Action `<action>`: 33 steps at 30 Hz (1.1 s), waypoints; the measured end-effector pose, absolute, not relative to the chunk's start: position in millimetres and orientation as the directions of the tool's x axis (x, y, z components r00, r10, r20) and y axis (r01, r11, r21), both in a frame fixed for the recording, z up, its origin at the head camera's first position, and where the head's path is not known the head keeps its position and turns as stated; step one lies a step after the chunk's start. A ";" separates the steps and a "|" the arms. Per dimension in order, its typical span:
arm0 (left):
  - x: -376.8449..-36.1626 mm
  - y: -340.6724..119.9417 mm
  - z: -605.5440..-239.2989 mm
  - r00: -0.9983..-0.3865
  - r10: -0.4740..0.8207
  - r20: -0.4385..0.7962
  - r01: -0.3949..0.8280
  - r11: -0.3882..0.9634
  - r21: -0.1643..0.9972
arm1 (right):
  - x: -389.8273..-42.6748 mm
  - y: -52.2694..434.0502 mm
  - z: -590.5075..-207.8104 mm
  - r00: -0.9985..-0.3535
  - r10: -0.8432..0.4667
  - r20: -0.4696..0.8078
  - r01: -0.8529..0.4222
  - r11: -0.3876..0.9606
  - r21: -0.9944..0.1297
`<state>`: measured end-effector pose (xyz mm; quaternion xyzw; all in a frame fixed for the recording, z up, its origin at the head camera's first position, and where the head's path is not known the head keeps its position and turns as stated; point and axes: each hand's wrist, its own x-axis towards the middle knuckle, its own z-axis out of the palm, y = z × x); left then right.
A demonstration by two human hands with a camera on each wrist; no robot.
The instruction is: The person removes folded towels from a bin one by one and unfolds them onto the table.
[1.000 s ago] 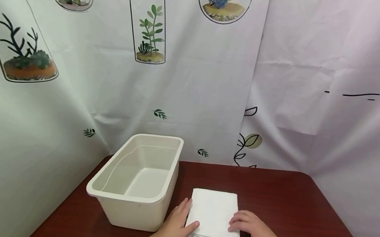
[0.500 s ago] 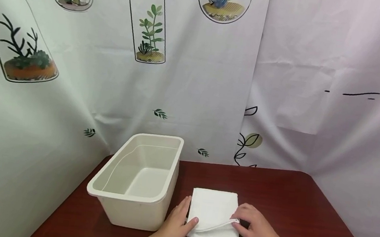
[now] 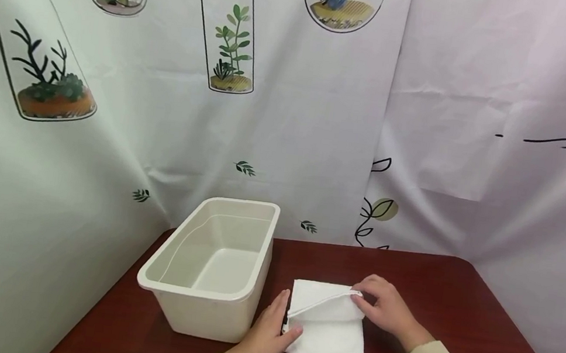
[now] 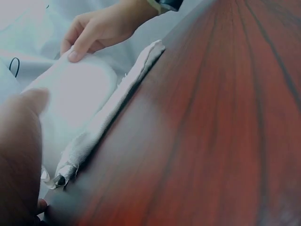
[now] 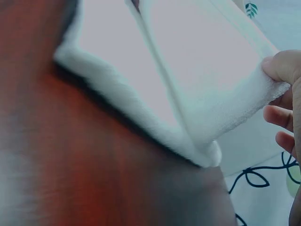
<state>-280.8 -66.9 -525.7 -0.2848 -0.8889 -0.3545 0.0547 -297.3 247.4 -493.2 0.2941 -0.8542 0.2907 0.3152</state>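
We are looking at one white towel point(image 3: 327, 335), one cream plastic bin point(image 3: 214, 262) and one dark red table point(image 3: 457, 315), with two hands working over them. The towel is lying folded on the table just to the right of the bin, near the front edge, and it is sitting between our two hands. Our left hand point(image 3: 271, 331) is resting at the towel's left edge, close to the bin's near corner, with the fingers lying fairly straight and the thumb pressing down on the cloth; it is not gripping anything. Our right hand point(image 3: 386, 307) is at the towel's far right corner, pinching the top layer between thumb and fingers and holding that layer raised off the layers beneath (the right wrist view is showing the lifted flap bending up from the rest of the fold, with a fingertip point(image 5: 282, 66) curled on its edge). From the left wrist view we are seeing the towel's thick folded edge point(image 4: 108, 117) running along the tabletop, with the right hand at its far end. The bin is standing upright on the left part of the table, and behind everything a curtain point(image 3: 165, 97) printed with plants in glass jars is hanging.
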 end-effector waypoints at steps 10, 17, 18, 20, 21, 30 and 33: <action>-280.1 -65.0 -528.1 -0.826 0.466 0.318 0.564 0.685 0.461 | -318.7 245.4 -473.4 -0.687 -0.242 0.685 -0.593 0.732 -0.336; -274.7 -64.7 -531.6 -0.803 0.458 0.381 0.585 0.726 0.360 | -333.4 242.2 -469.8 -0.756 -0.124 0.643 -0.471 0.786 -0.401; -274.0 -64.9 -531.9 -0.795 0.466 0.389 0.594 0.728 0.342 | -335.4 241.5 -469.1 -0.766 -0.108 0.634 -0.452 0.791 -0.412; -272.6 -65.0 -531.4 -0.780 0.490 0.390 0.610 0.734 0.298 | -339.6 240.4 -467.7 -0.778 -0.088 0.622 -0.427 0.800 -0.420; -272.2 -65.2 -531.2 -0.769 0.505 0.392 0.621 0.736 0.269 | -341.7 239.9 -466.5 -0.783 -0.084 0.617 -0.418 0.805 -0.420; -269.4 -64.9 -527.8 -0.726 0.648 0.229 0.675 0.735 0.064 | -358.0 236.9 -459.4 -0.817 -0.063 0.572 -0.346 0.849 -0.400; -267.7 -66.0 -526.3 -0.725 0.663 0.187 0.683 0.727 0.070 | -362.3 234.7 -458.1 -0.836 -0.046 0.547 -0.319 0.851 -0.416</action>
